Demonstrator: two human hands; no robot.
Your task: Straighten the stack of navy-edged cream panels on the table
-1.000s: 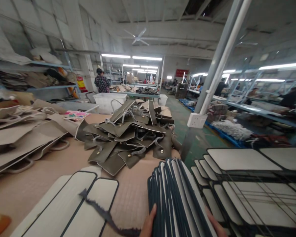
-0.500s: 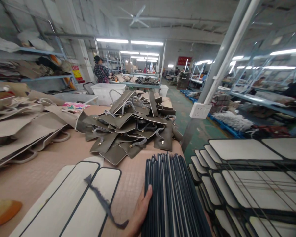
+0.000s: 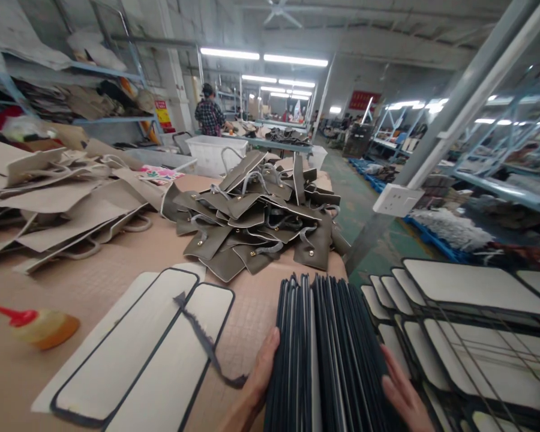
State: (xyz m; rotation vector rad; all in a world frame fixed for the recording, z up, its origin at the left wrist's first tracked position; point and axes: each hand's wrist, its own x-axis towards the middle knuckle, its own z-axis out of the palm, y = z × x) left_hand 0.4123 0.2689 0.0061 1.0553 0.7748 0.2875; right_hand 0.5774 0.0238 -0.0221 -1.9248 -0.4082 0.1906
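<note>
A stack of dark-edged panels (image 3: 319,360) stands on edge at the table's front, with pale layers showing between the dark ones. My left hand (image 3: 264,366) presses flat along its left side, thumb up. Against the right side rests my right hand (image 3: 400,384), fingers stretched along the outer panel, so the stack is held between both palms. The lower parts of both hands are out of frame. Left of the stack lie pale flat panels (image 3: 130,342) with dark borders. A dark grey strip (image 3: 207,345) lies across them, its end close to my left wrist.
Olive bag pieces with handles (image 3: 261,222) are heaped at the table's back; beige ones (image 3: 72,204) lie at left. A red-tipped bottle (image 3: 40,324) lies left. Pale panels on a wire rack (image 3: 486,336) and a post with a socket (image 3: 398,200) stand right. A person (image 3: 208,114) stands far off.
My view has turned left and the scene has shifted right. My right hand has come into fuller view at the stack's right side. The whole bottle now shows.
</note>
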